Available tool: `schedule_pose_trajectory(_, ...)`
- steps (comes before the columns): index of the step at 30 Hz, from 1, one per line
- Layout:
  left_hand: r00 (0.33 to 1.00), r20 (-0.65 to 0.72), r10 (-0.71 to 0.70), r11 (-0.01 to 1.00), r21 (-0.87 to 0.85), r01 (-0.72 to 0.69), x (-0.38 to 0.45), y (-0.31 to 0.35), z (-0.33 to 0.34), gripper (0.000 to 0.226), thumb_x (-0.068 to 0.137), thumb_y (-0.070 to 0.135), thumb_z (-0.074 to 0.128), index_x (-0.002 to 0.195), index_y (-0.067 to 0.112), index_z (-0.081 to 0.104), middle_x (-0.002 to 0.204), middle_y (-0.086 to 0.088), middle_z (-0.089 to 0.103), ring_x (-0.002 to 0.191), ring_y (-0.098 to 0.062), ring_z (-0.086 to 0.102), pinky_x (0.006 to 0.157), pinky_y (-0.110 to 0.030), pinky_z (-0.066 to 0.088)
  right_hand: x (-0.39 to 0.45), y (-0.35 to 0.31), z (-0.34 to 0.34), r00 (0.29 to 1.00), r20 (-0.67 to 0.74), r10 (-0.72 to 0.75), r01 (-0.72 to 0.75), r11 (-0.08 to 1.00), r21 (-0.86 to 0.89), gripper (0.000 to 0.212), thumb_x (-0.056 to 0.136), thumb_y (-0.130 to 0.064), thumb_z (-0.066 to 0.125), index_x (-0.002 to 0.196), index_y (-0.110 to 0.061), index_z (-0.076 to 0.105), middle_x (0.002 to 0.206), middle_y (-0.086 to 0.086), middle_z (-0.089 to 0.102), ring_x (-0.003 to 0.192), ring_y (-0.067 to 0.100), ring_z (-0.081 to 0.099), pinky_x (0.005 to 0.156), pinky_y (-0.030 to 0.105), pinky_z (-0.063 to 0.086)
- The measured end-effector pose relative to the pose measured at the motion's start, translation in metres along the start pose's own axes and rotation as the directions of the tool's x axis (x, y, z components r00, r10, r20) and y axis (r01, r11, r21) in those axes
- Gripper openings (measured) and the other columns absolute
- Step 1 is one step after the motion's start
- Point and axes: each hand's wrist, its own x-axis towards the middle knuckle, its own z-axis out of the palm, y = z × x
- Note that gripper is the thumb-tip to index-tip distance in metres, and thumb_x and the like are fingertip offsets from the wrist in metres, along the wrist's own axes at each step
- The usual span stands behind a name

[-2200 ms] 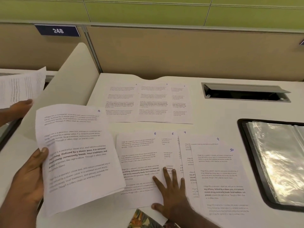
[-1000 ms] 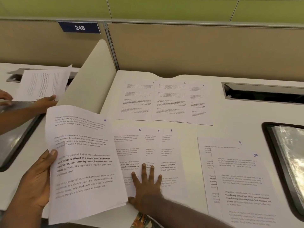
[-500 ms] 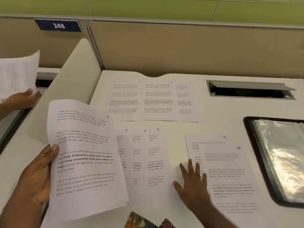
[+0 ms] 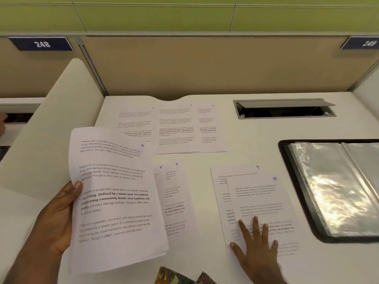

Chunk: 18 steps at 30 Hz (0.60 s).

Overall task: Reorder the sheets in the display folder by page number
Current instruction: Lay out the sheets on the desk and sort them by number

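Sheet 4 gripped by the left hand above the tabletop, thumb curled on its edge, right hand laid flat, fingers spread, on sheet 10, display folder opened at right.

White desk, tan partition with plate 248, green wall above.

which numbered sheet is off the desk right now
The sheet marked 4, gripped by the left hand; every other sheet lies flat on the desk.
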Motion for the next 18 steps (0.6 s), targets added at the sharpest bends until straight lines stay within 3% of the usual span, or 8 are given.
schedule_pose_trajectory(4,0.999,-0.024,-0.032,0.999,-0.004,0.032,0.0,-0.011,0.017,0.041,0.093,0.025,0.056,0.132,0.017,0.062,0.127,-0.009,0.066,0.092,-0.02,0.073,0.088,-0.054,0.051,0.001,-0.001,-0.013,1.0,-0.017,-0.012,0.012,0.999,0.041,0.076,0.092,-0.07,0.022,0.151,-0.04,-0.015,0.144,-0.004,-0.042,0.148,0.029,-0.021,0.119,0.055,0.001)
schedule_pose_trajectory(7,0.996,-0.037,-0.081,0.997,0.012,0.082,-0.001,-0.023,0.032,0.028,0.096,0.019,0.051,0.103,0.022,0.078,0.107,-0.004,0.075,0.081,-0.015,0.074,0.075,-0.038,0.061,-0.004,-0.015,-0.03,0.984,-0.094,-0.148,0.172,0.924,0.342,0.079,0.085,-0.074,0.024,0.153,-0.04,0.005,0.157,-0.012,-0.023,0.149,0.016,-0.017,0.121,0.044,0.003)
schedule_pose_trajectory(9,0.993,-0.034,-0.113,0.993,0.014,0.113,-0.001,-0.033,0.04,0.026,0.093,0.018,0.055,0.102,0.021,0.079,0.104,-0.003,0.075,0.08,-0.014,0.074,0.072,-0.034,0.061,-0.01,-0.036,-0.049,0.969,-0.103,-0.225,0.237,0.73,0.641,0.079,0.078,-0.078,0.036,0.148,-0.043,0.026,0.16,-0.017,0.017,0.15,0.006,0.009,0.12,0.03,0.017)
schedule_pose_trajectory(12,0.99,-0.015,-0.143,0.989,0.026,0.144,-0.002,-0.046,0.052,0.045,0.077,0.023,0.069,0.121,0.017,0.07,0.116,-0.008,0.072,0.089,-0.018,0.073,0.08,-0.036,0.06,-0.02,-0.075,-0.078,0.931,0.043,-0.361,0.117,0.407,0.906,0.084,0.062,-0.091,0.05,0.133,-0.046,0.047,0.13,-0.018,0.06,0.121,-0.002,0.055,0.099,0.018,0.044)
schedule_pose_trajectory(15,0.989,-0.012,-0.151,0.987,0.054,0.151,-0.002,-0.058,0.063,0.034,0.086,0.019,0.063,0.118,0.016,0.072,0.115,-0.008,0.072,0.089,-0.018,0.073,0.077,-0.034,0.061,-0.024,-0.103,-0.087,0.868,0.119,-0.482,-0.013,0.218,0.976,0.05,0.085,-0.058,0.063,0.129,-0.038,0.051,0.12,-0.007,0.069,0.109,0.013,0.067,0.094,0.039,0.055)
schedule_pose_trajectory(17,0.991,-0.028,-0.128,0.989,0.072,0.13,-0.001,-0.064,0.067,0.025,0.094,0.015,0.056,0.104,0.019,0.078,0.11,-0.005,0.074,0.088,-0.016,0.074,0.074,-0.031,0.061,-0.021,-0.112,-0.086,0.913,0.081,-0.4,-0.025,0.143,0.989,0.04,0.086,-0.036,0.073,0.123,-0.031,0.056,0.113,-0.001,0.071,0.103,0.019,0.07,0.09,0.047,0.056)
schedule_pose_trajectory(18,0.992,-0.046,-0.117,0.987,0.103,0.122,-0.001,-0.065,0.068,0.026,0.095,0.014,0.054,0.102,0.019,0.078,0.109,-0.004,0.075,0.088,-0.015,0.074,0.073,-0.029,0.061,-0.019,-0.114,-0.086,0.943,0.058,-0.327,-0.018,0.125,0.992,0.038,0.084,-0.029,0.076,0.118,-0.029,0.06,0.108,0.002,0.072,0.099,0.02,0.071,0.085,0.044,0.058)
